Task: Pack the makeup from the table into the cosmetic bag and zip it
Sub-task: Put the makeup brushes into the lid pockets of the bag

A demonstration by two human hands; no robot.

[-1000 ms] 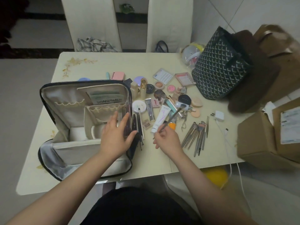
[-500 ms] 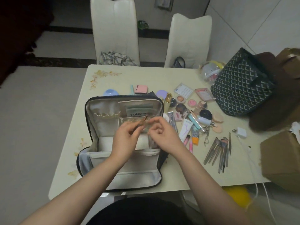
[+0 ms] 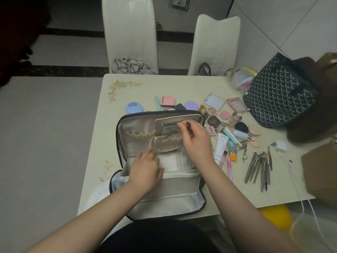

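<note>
The cosmetic bag (image 3: 160, 189) lies open at the table's front, its lid upright with scalloped pockets (image 3: 140, 134). My left hand (image 3: 145, 168) reaches into the bag and pinches a clear pocket flap (image 3: 153, 145) on the lid. My right hand (image 3: 197, 143) pinches a makeup brush (image 3: 187, 123), dark bristles up, with its handle slanting down towards the lid pockets. Loose makeup lies right of the bag: a pile of brushes (image 3: 259, 165), a white tube (image 3: 221, 146), pink pens (image 3: 229, 167), compacts (image 3: 225, 114) and puffs (image 3: 254, 130). A pink palette (image 3: 167, 100) and a blue case (image 3: 134, 107) sit behind the bag.
A black patterned tote (image 3: 279, 92) stands at the table's back right, with a cardboard box (image 3: 321, 170) to the right. A white charger (image 3: 281, 145) and its cable lie near the brushes. Two white chairs (image 3: 129, 33) stand behind the table. Something yellow (image 3: 276, 216) sits below the table edge.
My right hand has carried the brush from the table over to the bag's lid. My left hand has moved from the bag's right side to the clear flap. The camera has shifted left.
</note>
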